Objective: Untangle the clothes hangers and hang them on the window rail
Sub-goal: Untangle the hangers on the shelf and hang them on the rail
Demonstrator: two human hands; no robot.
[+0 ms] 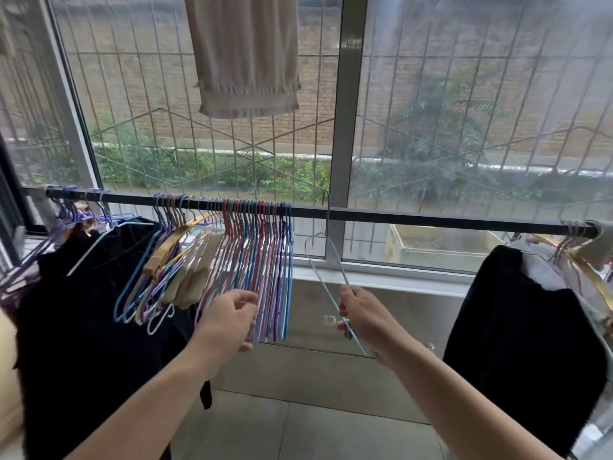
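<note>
Hands at work under the window rail [398, 218].
Right hand [360, 315] pinches a pale blue hanger [326, 287], its hook over the rail above; left hand [229, 318] curls loosely against the packed coloured hangers [262, 267], grip unclear.

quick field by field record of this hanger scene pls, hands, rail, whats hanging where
rail: black window rail, horizontal across the window
left hand: fingers curled at the lower ends of the pink and blue hanger bunch
right hand: grips one pale blue wire hanger, its hook over the rail
left of bunch: gold hangers, black garment
right end: black garment
above: beige cloth
</note>
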